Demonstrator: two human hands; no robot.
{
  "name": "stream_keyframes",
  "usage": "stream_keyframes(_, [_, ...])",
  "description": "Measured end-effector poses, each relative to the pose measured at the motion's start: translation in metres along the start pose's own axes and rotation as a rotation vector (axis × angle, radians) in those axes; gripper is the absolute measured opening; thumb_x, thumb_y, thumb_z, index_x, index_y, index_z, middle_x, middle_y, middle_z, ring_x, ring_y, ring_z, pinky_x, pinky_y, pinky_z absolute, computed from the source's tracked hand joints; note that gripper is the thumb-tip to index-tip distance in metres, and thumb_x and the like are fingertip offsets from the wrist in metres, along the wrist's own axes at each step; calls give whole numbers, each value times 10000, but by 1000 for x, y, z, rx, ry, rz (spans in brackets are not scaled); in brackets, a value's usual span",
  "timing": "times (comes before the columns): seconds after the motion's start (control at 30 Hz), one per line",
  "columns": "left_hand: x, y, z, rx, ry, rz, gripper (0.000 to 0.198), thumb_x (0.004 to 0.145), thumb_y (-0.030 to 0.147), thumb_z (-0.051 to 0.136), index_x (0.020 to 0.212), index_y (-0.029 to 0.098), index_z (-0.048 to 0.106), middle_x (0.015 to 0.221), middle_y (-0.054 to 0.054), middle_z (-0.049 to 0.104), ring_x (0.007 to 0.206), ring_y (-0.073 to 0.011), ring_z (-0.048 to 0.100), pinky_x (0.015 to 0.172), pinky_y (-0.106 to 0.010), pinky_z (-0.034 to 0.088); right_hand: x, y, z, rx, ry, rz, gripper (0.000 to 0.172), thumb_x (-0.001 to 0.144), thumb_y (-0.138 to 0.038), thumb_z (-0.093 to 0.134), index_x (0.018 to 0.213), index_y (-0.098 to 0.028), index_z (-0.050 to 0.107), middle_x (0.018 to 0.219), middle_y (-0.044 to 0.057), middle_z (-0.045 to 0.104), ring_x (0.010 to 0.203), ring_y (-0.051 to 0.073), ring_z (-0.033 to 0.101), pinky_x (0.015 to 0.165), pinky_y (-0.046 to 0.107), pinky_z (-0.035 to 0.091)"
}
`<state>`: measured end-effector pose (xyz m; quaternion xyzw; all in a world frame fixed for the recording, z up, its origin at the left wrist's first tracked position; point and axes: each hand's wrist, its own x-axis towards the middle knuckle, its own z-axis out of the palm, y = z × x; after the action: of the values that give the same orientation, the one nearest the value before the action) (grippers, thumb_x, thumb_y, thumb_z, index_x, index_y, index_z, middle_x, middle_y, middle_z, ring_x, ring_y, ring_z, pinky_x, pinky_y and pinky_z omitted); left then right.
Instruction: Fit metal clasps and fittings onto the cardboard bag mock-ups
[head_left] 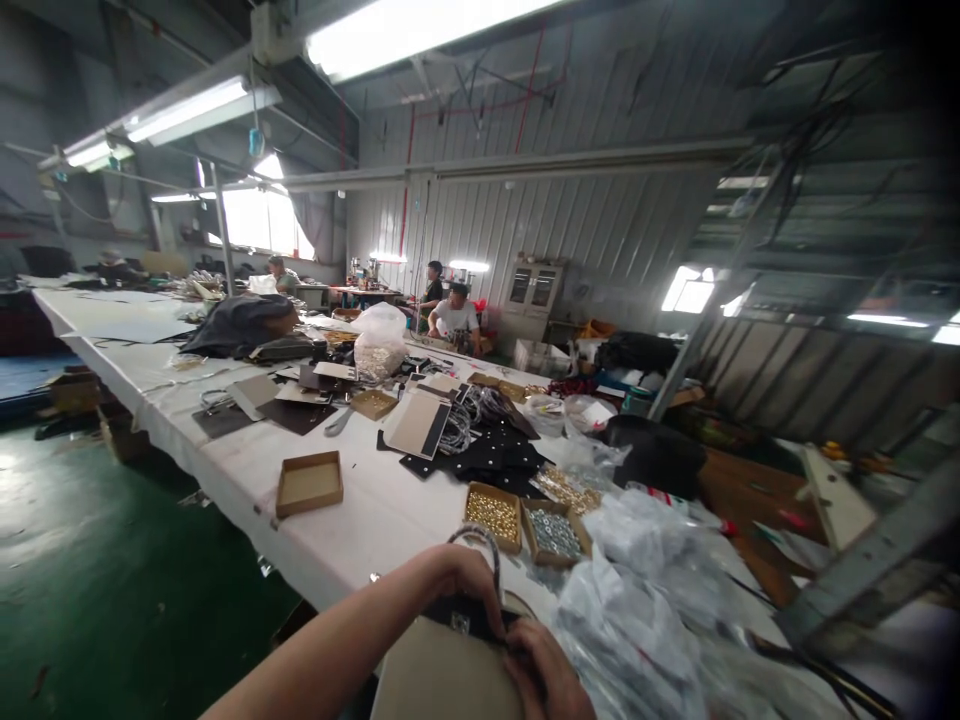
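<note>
Beige panel is at the tabletop's near edge, its dark band pinched by the left hand and right hand, apparently to steady it. Beyond, gold fittings and silver fittings sit boxed separately, presumably against mixing; an open carton stands by the left edge.

Left of the long white-covered table lies a glossy green floor; beyond it stand a pale two-door cabinet, ribbed grey metal wall and bright window; white tube lights hang above it.
</note>
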<state>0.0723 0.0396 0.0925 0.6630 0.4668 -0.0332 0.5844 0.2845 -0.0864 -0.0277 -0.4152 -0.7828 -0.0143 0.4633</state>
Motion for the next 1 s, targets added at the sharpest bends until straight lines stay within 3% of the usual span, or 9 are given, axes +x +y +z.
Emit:
stream_keyframes(0.17, [5,-2,1,32,95,-123,539,275,207,1072,690,215,728,816,4,734,702,-209,659,625,-324,543,1,-8,0,7,23,14,255,1063,-329,653,1248,-360,825,1252,71,858,1097,357,864,881,495,779])
stream_keyframes(0.4, [19,-17,4,49,117,-22,488,291,188,1061,629,199,708,705,50,644,620,-149,562,557,-280,447,-3,-6,-1,29,-41,-9,420,1031,-278,661,1396,-467,749,1329,15,836,1153,386,847,908,585,775])
stream_keyframes(0.67, [19,-17,10,70,85,29,457,354,209,1065,650,183,718,710,55,650,642,-142,560,570,-270,434,-4,-23,-7,68,-90,121,312,1088,-243,609,1339,-368,745,1352,68,801,1262,354,792,1050,589,709])
stream_keyframes(0.83, [19,-20,11,113,124,83,414,433,181,1064,651,168,713,698,41,654,646,-137,550,579,-263,421,1,-34,-10,101,-153,178,287,1113,-247,583,1349,-323,729,1367,93,770,1337,330,734,1156,587,635])
stream_keyframes(1.0, [23,-19,10,162,113,70,387,468,196,1055,657,167,719,719,22,681,699,-164,606,631,-262,475,2,-36,-9,104,-193,206,265,1132,-254,556,1344,-298,709,1360,117,742,1333,322,709,1155,564,614])
